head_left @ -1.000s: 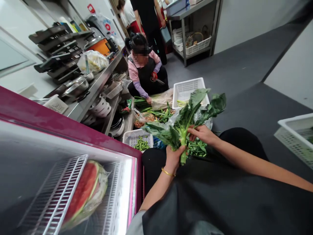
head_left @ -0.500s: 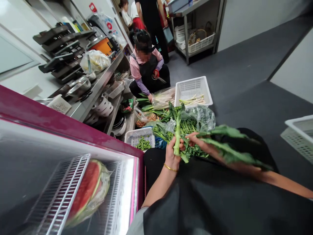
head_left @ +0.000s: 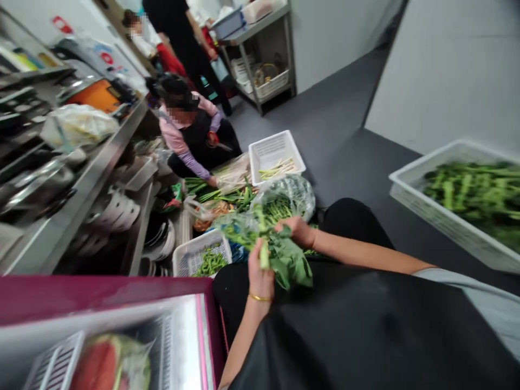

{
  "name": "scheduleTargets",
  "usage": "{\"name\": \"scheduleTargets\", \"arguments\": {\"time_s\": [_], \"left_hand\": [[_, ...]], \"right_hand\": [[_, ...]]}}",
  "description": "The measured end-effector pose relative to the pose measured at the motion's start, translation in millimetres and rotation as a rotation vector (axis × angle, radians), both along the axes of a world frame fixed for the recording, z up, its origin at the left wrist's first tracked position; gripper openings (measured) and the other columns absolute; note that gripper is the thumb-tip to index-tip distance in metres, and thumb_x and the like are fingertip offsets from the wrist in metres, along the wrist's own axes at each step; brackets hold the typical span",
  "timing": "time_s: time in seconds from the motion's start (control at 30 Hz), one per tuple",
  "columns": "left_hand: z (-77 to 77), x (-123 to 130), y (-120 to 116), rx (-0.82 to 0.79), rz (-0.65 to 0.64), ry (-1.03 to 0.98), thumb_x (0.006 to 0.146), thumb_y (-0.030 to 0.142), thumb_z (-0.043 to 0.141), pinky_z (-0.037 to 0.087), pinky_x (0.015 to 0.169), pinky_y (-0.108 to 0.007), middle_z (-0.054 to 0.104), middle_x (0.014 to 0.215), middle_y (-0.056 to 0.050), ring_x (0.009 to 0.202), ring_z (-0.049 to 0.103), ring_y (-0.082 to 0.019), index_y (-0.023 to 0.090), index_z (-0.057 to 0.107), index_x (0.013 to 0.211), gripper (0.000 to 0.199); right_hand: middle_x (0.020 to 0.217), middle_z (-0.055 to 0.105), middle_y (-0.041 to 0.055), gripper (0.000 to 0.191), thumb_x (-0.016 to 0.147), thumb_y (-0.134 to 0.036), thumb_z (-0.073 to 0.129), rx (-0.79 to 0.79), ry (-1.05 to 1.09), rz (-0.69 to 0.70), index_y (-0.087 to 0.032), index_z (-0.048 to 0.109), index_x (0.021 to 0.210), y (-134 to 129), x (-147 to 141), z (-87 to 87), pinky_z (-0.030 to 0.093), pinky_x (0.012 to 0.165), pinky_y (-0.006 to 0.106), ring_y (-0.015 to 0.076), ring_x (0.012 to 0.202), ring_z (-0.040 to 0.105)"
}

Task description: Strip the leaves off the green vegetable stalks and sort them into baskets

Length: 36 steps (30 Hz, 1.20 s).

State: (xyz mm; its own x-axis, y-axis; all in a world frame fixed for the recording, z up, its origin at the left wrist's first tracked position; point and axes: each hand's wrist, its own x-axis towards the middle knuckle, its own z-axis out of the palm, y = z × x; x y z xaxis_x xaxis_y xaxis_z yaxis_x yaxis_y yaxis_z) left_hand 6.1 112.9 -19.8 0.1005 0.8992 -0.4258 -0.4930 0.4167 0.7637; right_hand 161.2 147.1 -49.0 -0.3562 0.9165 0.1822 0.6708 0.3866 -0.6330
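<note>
My left hand (head_left: 260,279) is closed around the thick pale-green stalk of a leafy green vegetable (head_left: 264,253), held upright over my lap. My right hand (head_left: 301,232) is closed close beside it, fingers pinching at a broad dark-green leaf (head_left: 290,264) that hangs below. Motion blurs the fingertips, and where the leaf joins the stalk is hidden. Just beyond my hands lies a clear plastic bag (head_left: 300,192) with more green stalks. A small white basket (head_left: 181,262) of cut green pieces (head_left: 212,261) stands to the left.
A white basket (head_left: 410,187) of green stalks stands at right, another white basket (head_left: 276,142) with pale stems ahead. A crouching co-worker (head_left: 195,130) holds red-handled scissors (head_left: 213,140). Metal shelves (head_left: 101,146) line the left; an open fridge (head_left: 179,336) with cut watermelon (head_left: 99,363) is close by.
My view has swung right, bringing the basket of green stalks into sight. My right hand's long leaves no longer trail along the forearm; a broad leaf now hangs between my hands.
</note>
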Motion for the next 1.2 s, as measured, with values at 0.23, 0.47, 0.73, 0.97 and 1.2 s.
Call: {"name": "scheduleTargets", "arguments": {"time_s": [0.23, 0.47, 0.73, 0.97, 1.2], "left_hand": [[21.3, -33.1, 14.2, 0.126, 0.027, -0.279, 0.079, 0.042, 0.060, 0.027, 0.037, -0.015, 0.037, 0.057, 0.004, 0.040, 0.027, -0.002, 0.018, 0.043, 0.066, 0.033], [-4.6, -10.2, -5.9, 0.046, -0.167, -0.136, 0.064, 0.063, 0.063, 0.021, 0.035, -0.022, 0.030, 0.053, 0.005, 0.038, 0.019, -0.003, 0.019, 0.046, 0.062, 0.047], [-4.0, -1.0, -2.3, 0.132, -0.006, 0.142, 0.060, 0.033, 0.077, 0.038, 0.046, -0.021, 0.060, 0.063, -0.002, 0.048, 0.051, -0.010, 0.013, 0.059, 0.084, 0.035], [-13.9, -25.5, 8.2, 0.062, -0.046, -0.114, 0.061, 0.049, 0.067, 0.031, 0.042, -0.022, 0.046, 0.054, 0.001, 0.043, 0.036, -0.007, 0.016, 0.063, 0.075, 0.037], [-14.1, -11.1, -5.5, 0.014, -0.187, -0.096, 0.060, 0.048, 0.068, 0.033, 0.042, -0.022, 0.051, 0.055, -0.002, 0.043, 0.042, -0.008, 0.014, 0.059, 0.071, 0.036]], "right_hand": [[0.040, 0.046, -0.0009, 0.030, 0.065, -0.040, 0.073, -0.199, -0.073, 0.096, -0.022, 0.055, 0.049, -30.6, 28.3, -24.3, 0.038, 0.049, 0.026, 0.0150, 0.046, 0.051], [0.068, 0.065, 0.0044, 0.051, 0.076, -0.063, 0.053, -0.584, 0.714, 0.233, -0.015, 0.061, 0.091, 39.1, 21.7, 28.4, 0.043, 0.048, 0.025, 0.0135, 0.051, 0.057], [0.063, 0.059, 0.0073, 0.030, 0.085, -0.038, 0.047, 0.250, 0.137, -0.027, -0.017, 0.058, 0.067, 8.2, -7.6, 27.4, 0.038, 0.055, 0.027, 0.0161, 0.059, 0.055], [0.068, 0.064, 0.0045, 0.025, 0.063, -0.031, 0.071, -0.104, -0.133, 0.406, -0.017, 0.064, 0.082, -16.1, 22.9, 6.8, 0.034, 0.047, 0.025, 0.0159, 0.054, 0.056], [0.057, 0.059, 0.0059, 0.049, 0.089, -0.052, 0.033, -0.382, 0.467, 0.007, -0.016, 0.056, 0.067, 34.4, 2.2, 49.7, 0.039, 0.051, 0.025, 0.0151, 0.051, 0.056]]}}
